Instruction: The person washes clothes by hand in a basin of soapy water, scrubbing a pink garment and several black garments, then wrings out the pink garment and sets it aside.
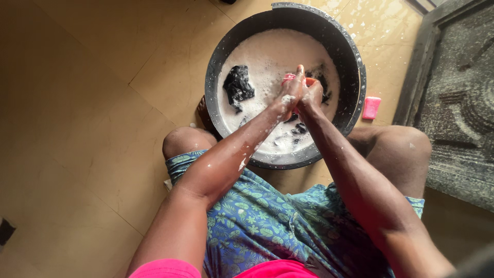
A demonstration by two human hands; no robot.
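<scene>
Over one black basin point(355, 62) of suds, left hand point(291, 92) and right hand point(312, 96) clasp one pink cloth point(289, 77).

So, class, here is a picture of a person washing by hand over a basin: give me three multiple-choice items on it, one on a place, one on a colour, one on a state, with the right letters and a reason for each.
1. Where does the small pink bar of soap lie?
A. On the tiled floor right of the round dark plastic basin
B. Inside the basin
C. On the person's knee

2. What colour is the small cloth pressed between the left hand and the right hand?
A. Green
B. Pink-red
C. Yellow

3. What state is the water in the basin?
A. Clear
B. Frozen
C. White with suds

Answers
1 A: the bar rests on the floor, just outside the rim.
2 B: pink-red shows at the fingertips.
3 C: foam covers the surface around the dark garments.
</scene>
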